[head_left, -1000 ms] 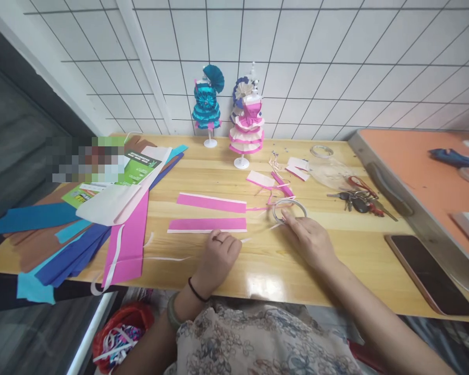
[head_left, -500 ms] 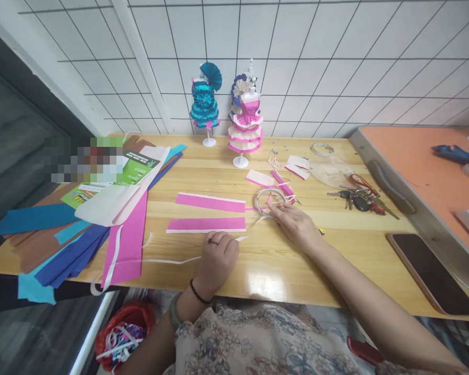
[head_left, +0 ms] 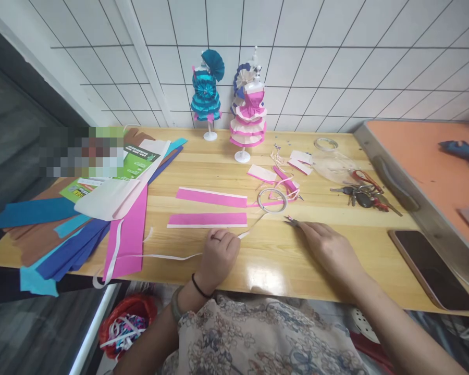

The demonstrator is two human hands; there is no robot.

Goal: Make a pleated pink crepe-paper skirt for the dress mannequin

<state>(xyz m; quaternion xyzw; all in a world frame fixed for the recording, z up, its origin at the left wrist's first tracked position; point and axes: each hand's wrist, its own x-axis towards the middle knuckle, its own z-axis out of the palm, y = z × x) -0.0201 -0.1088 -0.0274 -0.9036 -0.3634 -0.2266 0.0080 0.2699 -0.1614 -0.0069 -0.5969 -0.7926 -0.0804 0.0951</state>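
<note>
My left hand [head_left: 219, 254] rests on the wooden table [head_left: 266, 260] as a closed fist, pinching the end of a thin white tape strip [head_left: 254, 227]. The strip runs back to a tape roll [head_left: 272, 199] lying flat. A second white strip [head_left: 160, 256] trails left from the fist. Two pink paper strips [head_left: 208, 219] lie just beyond my left hand. My right hand [head_left: 328, 247] lies flat with its fingers stretched out. Its fingertips touch a small dark pointed thing [head_left: 290, 221] that I cannot make out.
Two paper-dress mannequins [head_left: 250, 112] stand by the tiled wall. Coloured paper sheets [head_left: 70, 234] are piled at the left. Keys [head_left: 361, 198], a phone [head_left: 432, 271], paper scraps [head_left: 293, 166] and an orange table [head_left: 426, 166] are to the right. A red basket [head_left: 127, 323] sits below.
My right hand pushed the tape roll back and left, let it go, then drew back toward me. The roll lies free now. My left hand stayed in place.
</note>
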